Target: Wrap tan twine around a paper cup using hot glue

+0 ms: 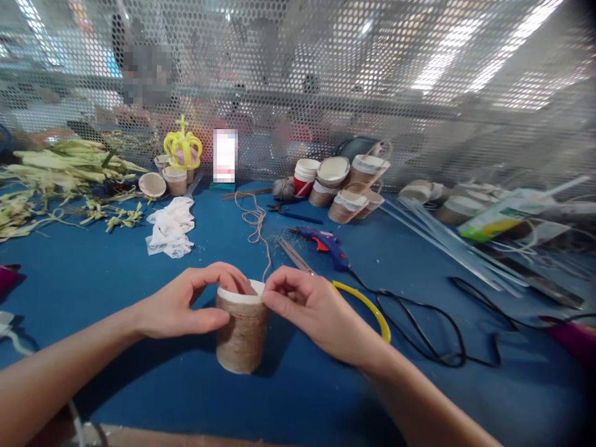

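A paper cup [243,341] wrapped in brown twine stands upright at the front of the blue table, its white rim bare. My left hand [200,301] grips it from the left, thumb on the outside and fingers inside the rim. At the right edge of the rim, my right hand [302,301] is closed in a pinch on the twine [267,251]. That strand runs back from the cup to loose loops on the table. Scissors [365,304] with yellow handles lie partly behind my right hand. A blue glue gun [328,245] rests just beyond them.
Several wrapped cups [342,205] stand at the back right, near clear glue sticks [447,242]. A black cord [419,304] loops across the right side. White crumpled plastic [172,226], dried husks [69,164] and a yellow crown-shaped piece [183,146] sit at left. Perforated metal mesh [279,74] closes the back.
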`<move>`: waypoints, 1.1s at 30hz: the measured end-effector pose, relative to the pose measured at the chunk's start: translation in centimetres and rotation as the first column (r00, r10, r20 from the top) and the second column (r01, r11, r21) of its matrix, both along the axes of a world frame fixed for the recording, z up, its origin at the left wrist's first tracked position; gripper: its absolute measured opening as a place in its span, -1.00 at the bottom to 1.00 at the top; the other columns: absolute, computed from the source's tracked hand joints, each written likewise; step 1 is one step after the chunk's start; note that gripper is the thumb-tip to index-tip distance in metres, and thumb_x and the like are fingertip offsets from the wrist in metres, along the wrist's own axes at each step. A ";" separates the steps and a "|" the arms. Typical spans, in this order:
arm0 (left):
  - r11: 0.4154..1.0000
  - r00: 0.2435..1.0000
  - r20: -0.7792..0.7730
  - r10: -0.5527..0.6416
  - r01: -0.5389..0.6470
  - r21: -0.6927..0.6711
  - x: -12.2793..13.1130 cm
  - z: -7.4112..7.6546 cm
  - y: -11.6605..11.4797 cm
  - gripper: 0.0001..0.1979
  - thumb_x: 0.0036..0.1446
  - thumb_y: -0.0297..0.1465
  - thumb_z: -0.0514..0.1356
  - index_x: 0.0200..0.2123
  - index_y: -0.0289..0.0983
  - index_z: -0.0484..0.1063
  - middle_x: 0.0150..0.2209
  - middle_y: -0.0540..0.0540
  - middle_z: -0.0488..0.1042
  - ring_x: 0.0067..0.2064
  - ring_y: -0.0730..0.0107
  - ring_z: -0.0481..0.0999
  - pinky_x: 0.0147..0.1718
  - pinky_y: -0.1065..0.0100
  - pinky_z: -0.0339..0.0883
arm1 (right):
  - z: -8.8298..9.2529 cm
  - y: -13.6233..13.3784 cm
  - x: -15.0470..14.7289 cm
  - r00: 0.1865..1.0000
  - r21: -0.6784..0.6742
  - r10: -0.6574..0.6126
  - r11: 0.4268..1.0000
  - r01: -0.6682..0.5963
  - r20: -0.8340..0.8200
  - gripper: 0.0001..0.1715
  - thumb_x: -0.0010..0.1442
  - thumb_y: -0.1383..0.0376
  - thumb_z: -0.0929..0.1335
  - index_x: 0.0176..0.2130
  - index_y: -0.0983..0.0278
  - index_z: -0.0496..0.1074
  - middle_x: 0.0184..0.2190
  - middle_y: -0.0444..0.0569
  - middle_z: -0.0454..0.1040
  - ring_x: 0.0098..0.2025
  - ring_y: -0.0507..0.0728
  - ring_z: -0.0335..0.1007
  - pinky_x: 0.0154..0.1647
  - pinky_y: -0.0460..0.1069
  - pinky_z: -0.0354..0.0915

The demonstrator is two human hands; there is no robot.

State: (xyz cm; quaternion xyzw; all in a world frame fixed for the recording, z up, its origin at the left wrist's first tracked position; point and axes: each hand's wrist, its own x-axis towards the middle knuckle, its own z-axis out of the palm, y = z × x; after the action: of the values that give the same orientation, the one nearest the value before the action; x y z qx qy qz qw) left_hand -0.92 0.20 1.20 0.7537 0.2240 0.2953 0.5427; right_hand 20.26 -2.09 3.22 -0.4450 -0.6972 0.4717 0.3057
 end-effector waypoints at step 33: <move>0.983 0.985 -0.130 0.116 -0.133 -0.124 0.2 -1.1 0.5 -0.83 0.05 -0.33 0.15 -0.42 -0.35 0.36 -0.28 -0.09 0.37 -0.28 0.39 0.33 -0.30 0.39 0.24 | -1.4 0.0 -0.8 0.994 0.002 -0.105 0.994 0.105 0.016 -0.77 0.14 0.21 0.26 -0.24 0.30 0.36 -0.58 -0.20 0.24 -0.56 -0.03 0.11 -0.57 -0.10 0.07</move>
State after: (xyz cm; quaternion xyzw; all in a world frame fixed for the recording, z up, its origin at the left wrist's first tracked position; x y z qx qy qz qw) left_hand -0.74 0.75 0.08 0.7171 0.3226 0.2666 0.5573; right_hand 19.47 -2.13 1.84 -0.4845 -0.6757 0.4509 0.3247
